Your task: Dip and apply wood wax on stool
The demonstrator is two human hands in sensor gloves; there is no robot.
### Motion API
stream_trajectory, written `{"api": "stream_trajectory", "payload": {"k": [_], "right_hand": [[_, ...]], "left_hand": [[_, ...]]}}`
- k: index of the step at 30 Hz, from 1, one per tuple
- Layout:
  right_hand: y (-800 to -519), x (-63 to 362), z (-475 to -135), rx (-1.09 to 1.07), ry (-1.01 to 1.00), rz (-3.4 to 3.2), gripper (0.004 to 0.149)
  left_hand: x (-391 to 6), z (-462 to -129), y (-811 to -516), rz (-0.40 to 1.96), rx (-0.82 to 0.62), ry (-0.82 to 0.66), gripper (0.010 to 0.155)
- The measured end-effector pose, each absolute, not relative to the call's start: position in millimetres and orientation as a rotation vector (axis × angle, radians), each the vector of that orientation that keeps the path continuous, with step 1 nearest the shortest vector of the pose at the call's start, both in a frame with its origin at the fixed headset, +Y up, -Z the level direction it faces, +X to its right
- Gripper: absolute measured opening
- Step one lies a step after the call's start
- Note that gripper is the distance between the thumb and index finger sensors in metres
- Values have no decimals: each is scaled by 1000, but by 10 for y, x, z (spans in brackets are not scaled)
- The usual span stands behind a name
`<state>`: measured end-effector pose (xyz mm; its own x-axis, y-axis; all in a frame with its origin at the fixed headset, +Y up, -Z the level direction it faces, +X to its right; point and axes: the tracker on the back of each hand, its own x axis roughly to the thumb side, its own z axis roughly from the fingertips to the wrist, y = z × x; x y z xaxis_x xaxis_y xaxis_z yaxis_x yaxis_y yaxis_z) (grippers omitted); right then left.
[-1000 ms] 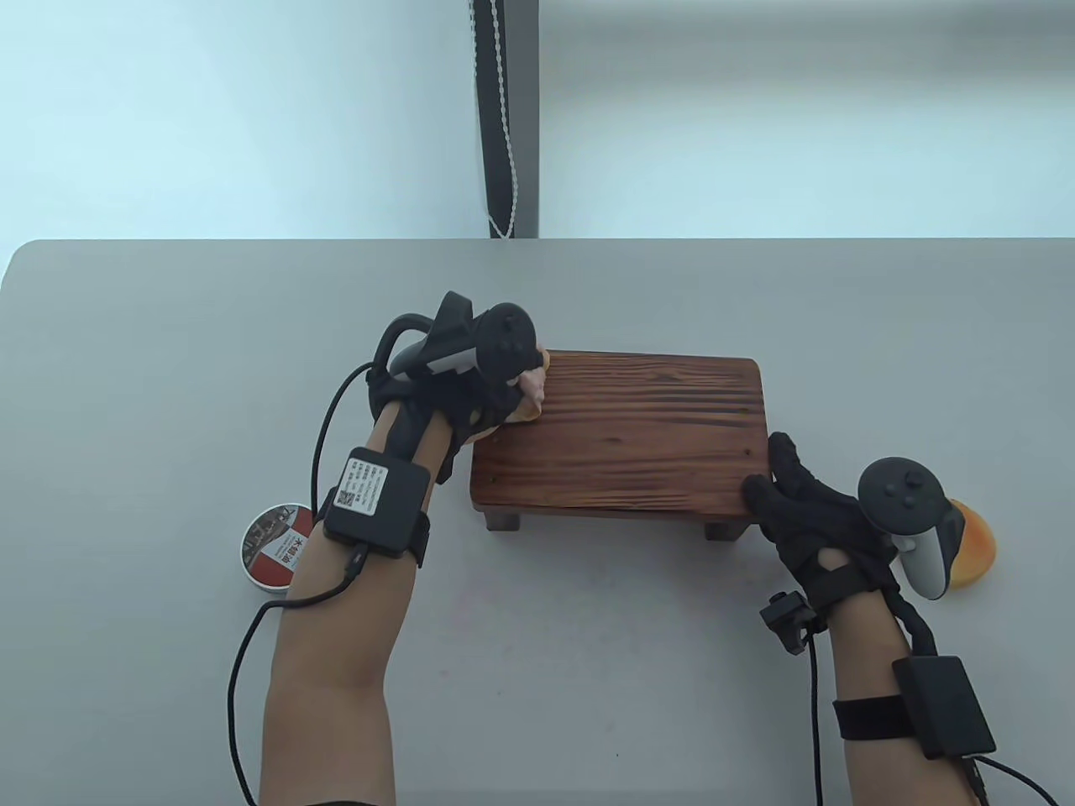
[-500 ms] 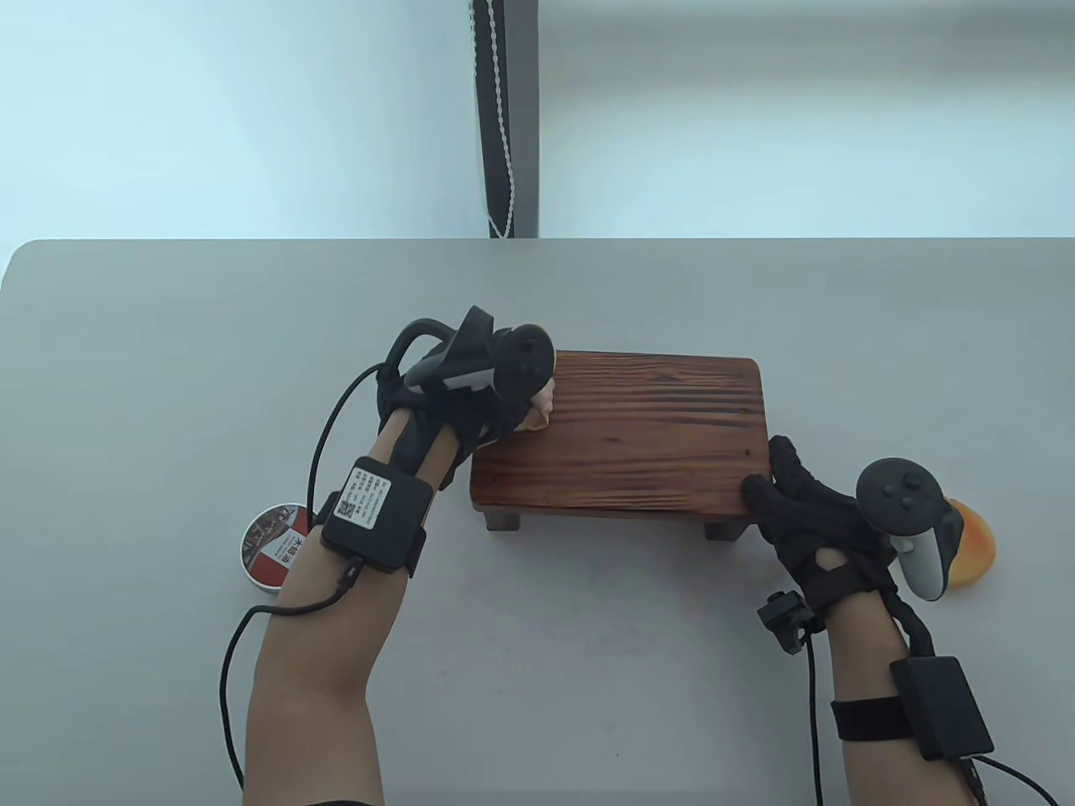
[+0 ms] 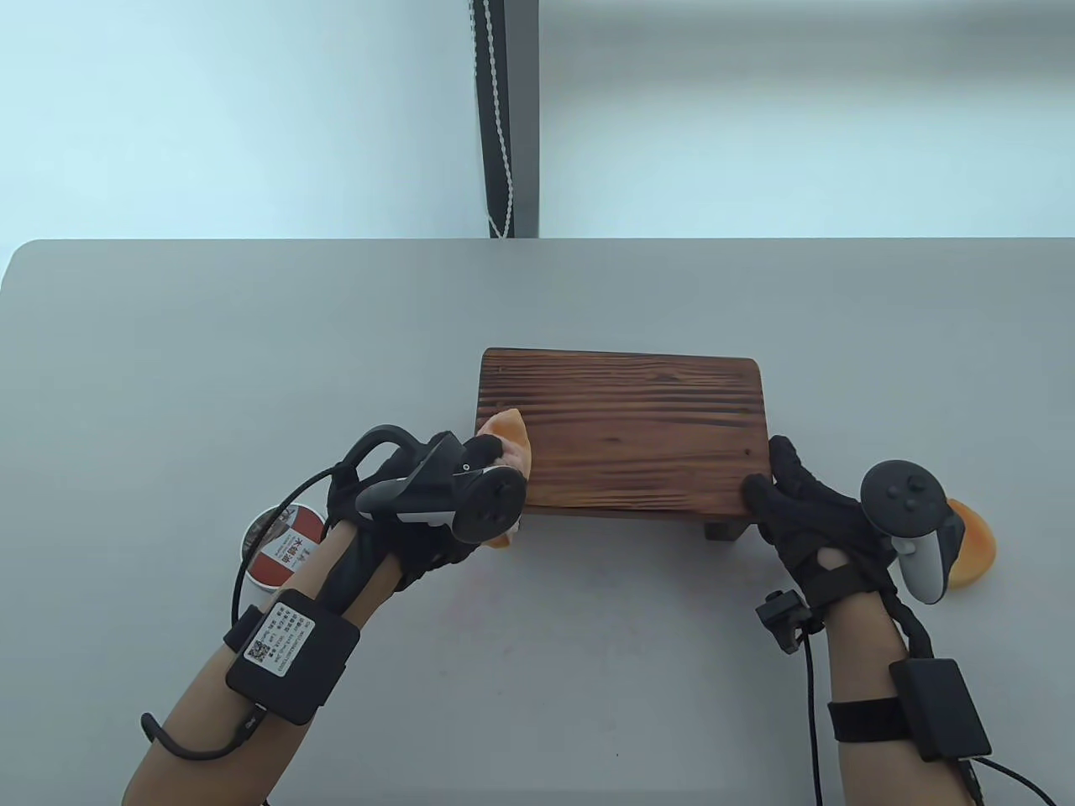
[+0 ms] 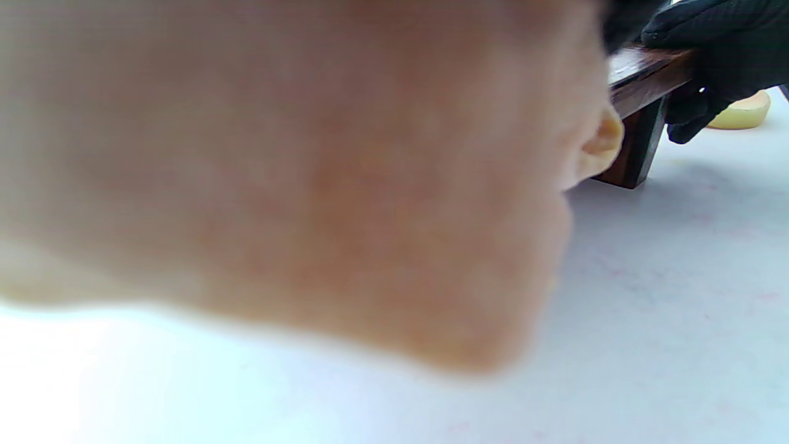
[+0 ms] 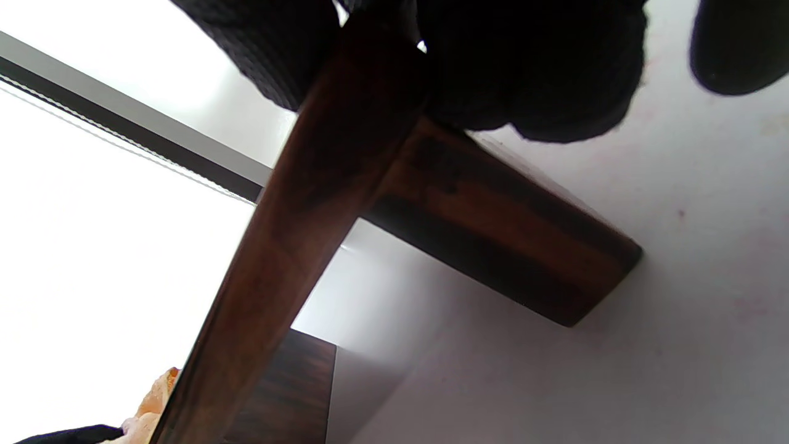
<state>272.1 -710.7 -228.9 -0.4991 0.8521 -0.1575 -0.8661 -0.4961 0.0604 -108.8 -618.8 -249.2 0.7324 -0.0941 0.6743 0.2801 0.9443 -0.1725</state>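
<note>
**At the stool's near-left corner, sponge on wood**

On the grey table [image 3: 168, 353], a round wax tin [image 3: 277, 546] sits left of the stool [image 3: 630, 428], partly behind the left forearm. An orange sponge-like piece [image 3: 974, 546] lies at the far right, half hidden by the right hand's tracker. The left hand [image 3: 437, 504] curls round a peach sponge [image 3: 508, 441] and presses it on the stool's near-left corner; its blur fills the left wrist view. The right hand [image 3: 806, 512] clamps the near-right corner, thumb on top, fingers wrapped under the edge.
</note>
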Motion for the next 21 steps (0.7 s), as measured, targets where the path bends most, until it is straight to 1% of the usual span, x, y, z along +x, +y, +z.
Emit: {"api": "stream_trajectory", "payload": {"k": [1,3,4,6,8,10,15,17,21], "right_hand": [[-7106,2719,-2287,-129,157,2092,73],[-7102,2718,-2287,-127,155,2099,73],[-7102,2718,-2287,-126,153,2100,73],[-7109,2722,-2286,-123,149,2095,73],[-7111,2725,-2283,-123,152,2085,73],[-7101,2720,-2283,-120,152,2097,73],[-7099,2721,-2280,-120,154,2095,73],[-7098,2724,-2283,-119,154,2094,73],[-7096,2725,-2283,-118,156,2092,73]], "left_hand": [[-1068,-2531,-6201,-196,-280,-711,57],[-1003,-2623,-6225,-195,-306,-685,77],[-958,-2672,-6221,-204,-317,-660,84],[-860,-2784,-6236,-230,-295,-645,88],[-761,-2935,-6249,-231,-318,-620,86],[-635,-3176,-6242,-182,-388,-584,80],[-344,-3636,-6238,-166,-379,-504,75],[-236,-3765,-6239,-171,-368,-473,74],[-136,-3887,-6241,-164,-353,-458,73]]}}
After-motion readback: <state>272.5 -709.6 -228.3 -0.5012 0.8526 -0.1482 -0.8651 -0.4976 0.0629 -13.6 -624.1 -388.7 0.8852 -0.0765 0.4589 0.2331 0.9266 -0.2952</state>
